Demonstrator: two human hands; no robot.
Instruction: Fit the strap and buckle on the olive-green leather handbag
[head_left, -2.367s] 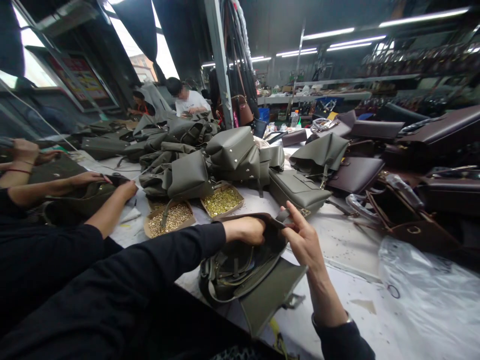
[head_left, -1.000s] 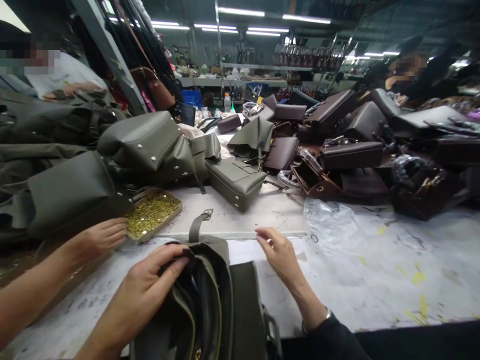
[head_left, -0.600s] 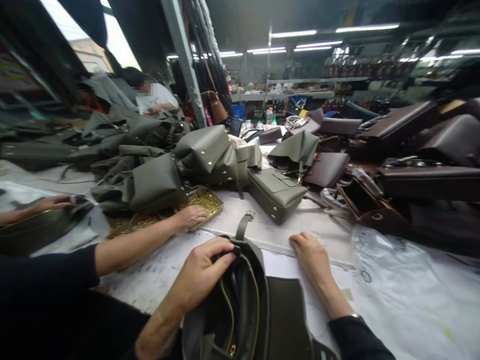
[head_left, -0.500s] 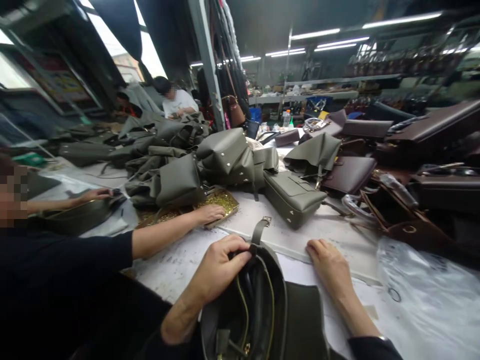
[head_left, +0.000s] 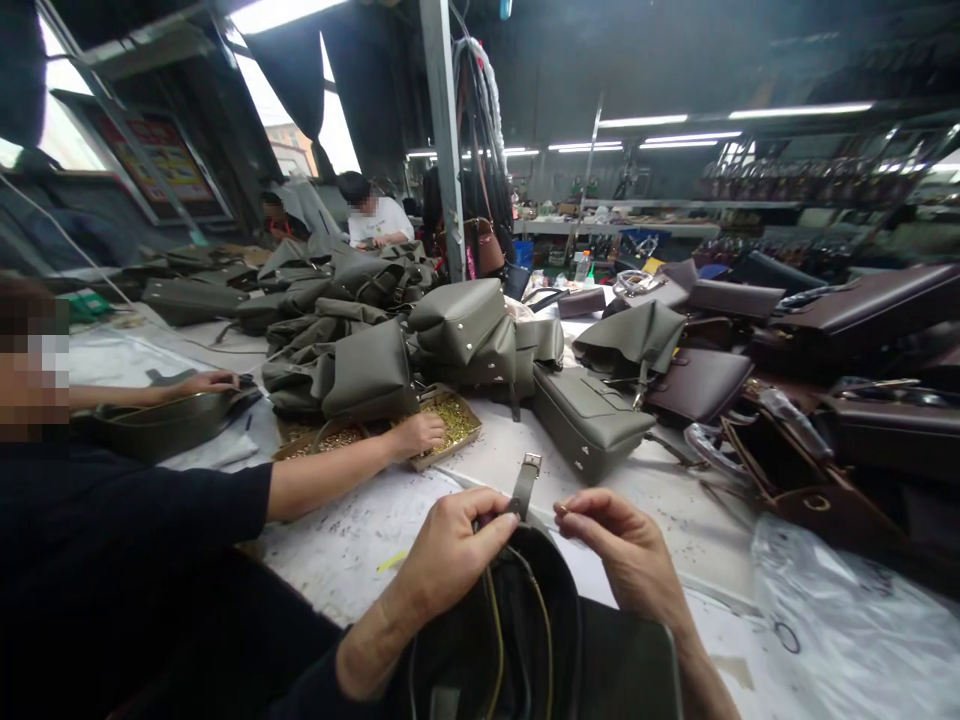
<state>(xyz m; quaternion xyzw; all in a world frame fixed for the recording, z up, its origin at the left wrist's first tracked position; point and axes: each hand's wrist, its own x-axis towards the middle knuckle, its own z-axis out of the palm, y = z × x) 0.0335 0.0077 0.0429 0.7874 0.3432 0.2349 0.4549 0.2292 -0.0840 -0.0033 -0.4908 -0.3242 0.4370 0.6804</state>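
An olive-green handbag (head_left: 562,620) stands in front of me with its mouth up, and gold zip lines run inside it. My left hand (head_left: 457,545) is closed on the bag's far rim, thumb and fingers pinching at the base of a short buckled strap (head_left: 527,480). The strap sticks up beyond the rim. Just right of it, my right hand (head_left: 626,545) pinches a small gold-coloured metal piece (head_left: 562,509) between thumb and finger, apart from the bag. The piece is too small to tell its exact kind.
A co-worker's hand (head_left: 420,435) reaches into a tray of small gold pieces (head_left: 457,425) at left. Olive bags (head_left: 367,370) are piled beyond, and another olive bag (head_left: 592,415) lies ahead. Brown bags (head_left: 795,455) and clear plastic (head_left: 847,600) are on the right.
My right hand has come up off the table and moved left toward the strap, now showing a small gold piece in its fingertips. My left hand keeps its hold on the rim.
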